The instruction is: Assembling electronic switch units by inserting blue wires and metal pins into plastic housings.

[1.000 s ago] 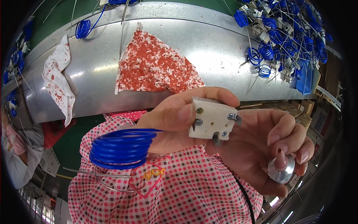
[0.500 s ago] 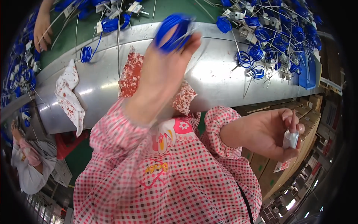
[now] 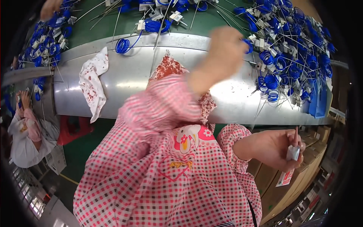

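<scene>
Left hand (image 3: 227,51) (blurred, grip unclear) reaches over the tabletop (image 3: 159,85) to the blue coils (image 3: 278,68); right hand (image 3: 274,147) pinches a small metal part (image 3: 293,152).

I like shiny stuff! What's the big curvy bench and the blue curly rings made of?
The curved bench looks like bare sheet metal, grey and brushed: it throws soft white glare. The blue coils look like thin wire or tubing with a glossy plastic coat, though that is hard to tell. The spotted rag is plainly soft cloth, since it crumples.
</scene>
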A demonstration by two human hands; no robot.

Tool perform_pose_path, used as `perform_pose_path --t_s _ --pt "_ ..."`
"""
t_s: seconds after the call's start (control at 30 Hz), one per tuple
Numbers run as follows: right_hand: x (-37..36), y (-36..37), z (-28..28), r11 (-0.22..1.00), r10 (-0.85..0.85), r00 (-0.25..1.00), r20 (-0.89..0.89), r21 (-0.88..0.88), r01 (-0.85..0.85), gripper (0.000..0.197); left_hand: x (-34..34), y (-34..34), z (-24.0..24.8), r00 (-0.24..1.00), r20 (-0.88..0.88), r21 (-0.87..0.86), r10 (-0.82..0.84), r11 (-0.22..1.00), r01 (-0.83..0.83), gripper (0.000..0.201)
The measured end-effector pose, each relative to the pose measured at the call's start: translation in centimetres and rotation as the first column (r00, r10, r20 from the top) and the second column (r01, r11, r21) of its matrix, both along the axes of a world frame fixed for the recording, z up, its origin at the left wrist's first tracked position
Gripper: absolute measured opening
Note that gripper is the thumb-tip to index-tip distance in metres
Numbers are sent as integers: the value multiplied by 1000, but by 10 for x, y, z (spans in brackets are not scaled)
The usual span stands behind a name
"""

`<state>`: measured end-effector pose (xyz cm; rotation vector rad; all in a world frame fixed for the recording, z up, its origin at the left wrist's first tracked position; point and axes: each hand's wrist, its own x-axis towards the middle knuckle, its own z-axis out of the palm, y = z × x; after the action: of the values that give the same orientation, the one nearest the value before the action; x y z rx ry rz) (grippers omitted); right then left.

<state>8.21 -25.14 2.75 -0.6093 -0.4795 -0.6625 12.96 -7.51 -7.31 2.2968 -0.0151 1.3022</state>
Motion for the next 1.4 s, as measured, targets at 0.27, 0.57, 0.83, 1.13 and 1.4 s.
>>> perform_pose_path --t_s 0.27,0.57,0.83,1.13,1.4 --pt "-6 35 1 999 4 997 -81 -48 -8 21 -118 177 -29 855 -429 89 290 956 -280 34" --pt "-16 33 0 985 -58 993 -99 -169 40 17 -137 207 1 758 -574 287 310 943 -169 35" --pt "-9 46 -4 980 -12 987 -159 -200 -20 13 -203 222 59 966 -254 -488 -54 869 -80 32" --pt "-11 73 4 971 47 982 -185 -224 -88 14 -204 137 20 291 944 -139 155 -613 778 51" --pt "-26 83 -5 973 227 974 -3 -49 -227 40 -168 4 35 488 873 -99 22 -970 220 66"
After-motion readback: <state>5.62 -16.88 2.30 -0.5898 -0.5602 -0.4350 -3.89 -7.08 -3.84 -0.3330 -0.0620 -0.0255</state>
